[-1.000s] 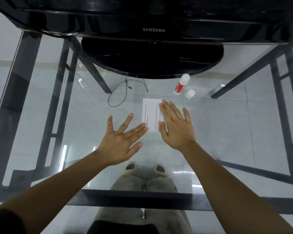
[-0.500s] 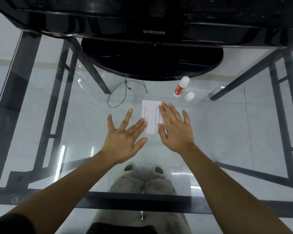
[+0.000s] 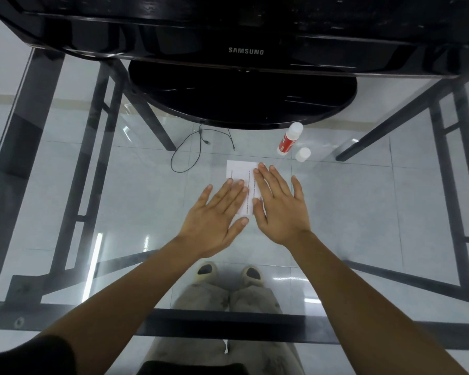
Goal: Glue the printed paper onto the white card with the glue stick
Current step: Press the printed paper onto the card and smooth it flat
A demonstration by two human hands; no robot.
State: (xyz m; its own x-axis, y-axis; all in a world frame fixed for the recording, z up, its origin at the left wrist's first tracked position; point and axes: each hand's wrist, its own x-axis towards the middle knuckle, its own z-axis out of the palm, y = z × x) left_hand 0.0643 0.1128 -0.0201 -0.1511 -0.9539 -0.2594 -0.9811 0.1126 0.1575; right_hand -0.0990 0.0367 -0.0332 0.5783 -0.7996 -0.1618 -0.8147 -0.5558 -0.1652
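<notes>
Both hands lie flat on the glass bench (image 3: 363, 212), palms down and fingers spread, gripping nothing. The printed paper (image 3: 241, 174) sits under them, in front of the Samsung monitor's round black stand (image 3: 241, 96), lines of small text running up it. The right hand (image 3: 280, 204) covers the sheet's right side, its fingers (image 3: 263, 180) reaching toward the stand and the thumb lying along the paper's near edge. The left hand (image 3: 214, 215) presses the near left part, its fingertips (image 3: 240, 182) resting on the paper while the palm sits on bare glass nearer the person. A narrow strip of paper shows between the two hands, and its far left corner is uncovered.

I can't make out the white card apart from the sheet (it all reads as one white rectangle from here).

The glue stick (image 3: 289, 139), red-labelled with a white top, stands tilted just at the stand's front rim, to the right of the paper and clear of it. Its white cap (image 3: 303, 154) stands separately, just beside it on the side away from the stand.

A thin black cable (image 3: 190, 150) loops on the floor tiles beneath the glass, left of the paper. Through the bench, the person's grey trousers (image 3: 228, 296) and slippers (image 3: 229, 272) show.
</notes>
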